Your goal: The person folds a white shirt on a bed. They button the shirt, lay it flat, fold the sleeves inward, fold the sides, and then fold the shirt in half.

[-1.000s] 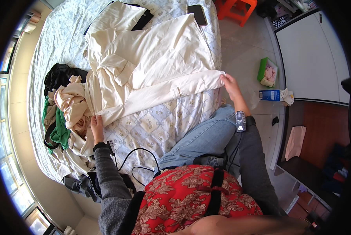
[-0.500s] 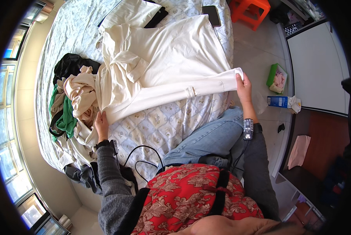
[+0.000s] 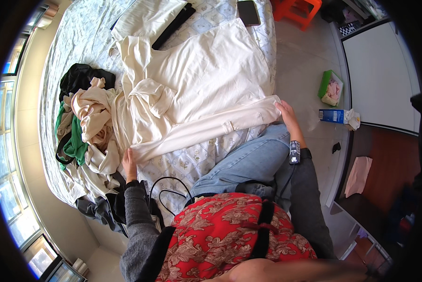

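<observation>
A cream-white garment [image 3: 206,70], which looks like a shirt, lies spread on the bed. Along its near side runs a long, narrow folded band [image 3: 206,128], and a loose part is bunched at its left middle. My left hand [image 3: 129,164] is closed on the band's left end. At the other end, my right hand [image 3: 288,117] pinches the corner beside my jean-clad knee [image 3: 267,141]. Both forearms wear grey sleeves.
A heap of clothes [image 3: 91,117] in black, green, beige and white lies to the left. Folded garments [image 3: 150,21] and a phone [image 3: 248,12] are at the far side. An orange stool [image 3: 298,13], green box [image 3: 331,89] and blue carton [image 3: 333,115] stand on the floor.
Both hands have come nearer to me, drawing the band's ends closer together. The cream garment has slid toward me, baring more of the dark folded garment behind it.
</observation>
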`<state>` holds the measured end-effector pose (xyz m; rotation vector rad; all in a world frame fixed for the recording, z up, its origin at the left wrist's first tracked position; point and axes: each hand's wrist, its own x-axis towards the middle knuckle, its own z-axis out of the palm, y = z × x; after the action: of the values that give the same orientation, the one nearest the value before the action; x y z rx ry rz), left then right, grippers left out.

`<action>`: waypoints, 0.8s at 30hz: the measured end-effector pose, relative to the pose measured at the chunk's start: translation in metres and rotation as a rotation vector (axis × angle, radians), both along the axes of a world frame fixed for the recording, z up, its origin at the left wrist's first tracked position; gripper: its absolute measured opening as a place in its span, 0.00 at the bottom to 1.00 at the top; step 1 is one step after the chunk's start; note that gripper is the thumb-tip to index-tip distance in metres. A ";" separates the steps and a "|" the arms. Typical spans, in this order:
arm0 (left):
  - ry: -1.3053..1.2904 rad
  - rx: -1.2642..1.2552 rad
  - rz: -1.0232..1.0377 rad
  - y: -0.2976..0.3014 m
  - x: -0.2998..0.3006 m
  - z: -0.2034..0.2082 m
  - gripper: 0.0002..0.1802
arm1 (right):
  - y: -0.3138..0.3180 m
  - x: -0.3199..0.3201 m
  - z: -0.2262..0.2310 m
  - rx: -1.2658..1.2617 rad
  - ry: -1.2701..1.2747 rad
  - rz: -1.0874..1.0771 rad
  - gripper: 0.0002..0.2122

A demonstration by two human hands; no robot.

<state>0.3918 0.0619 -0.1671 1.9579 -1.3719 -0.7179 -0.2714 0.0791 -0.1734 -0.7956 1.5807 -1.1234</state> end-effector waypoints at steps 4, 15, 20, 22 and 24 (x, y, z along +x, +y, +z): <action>-0.376 -0.132 -0.153 -0.034 -0.015 0.024 0.20 | -0.020 -0.005 0.008 0.202 0.087 -0.042 0.21; 0.351 0.227 0.030 -0.126 -0.070 0.022 0.17 | -0.032 -0.001 0.014 0.029 -0.241 -0.087 0.10; 0.663 0.023 -0.245 -0.129 -0.061 0.060 0.06 | -0.030 -0.003 0.010 -0.136 -0.331 -0.122 0.12; 0.807 -0.020 -0.266 -0.135 -0.061 0.071 0.07 | -0.030 -0.001 0.006 -0.157 -0.371 -0.146 0.11; 0.860 -0.027 -0.241 -0.148 -0.066 0.072 0.08 | -0.030 0.001 0.000 -0.147 -0.395 -0.171 0.11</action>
<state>0.3260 -0.0862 -0.0950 1.2017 -1.0453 -1.4281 -0.2701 0.0490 -0.1734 -0.4980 1.2613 -1.4353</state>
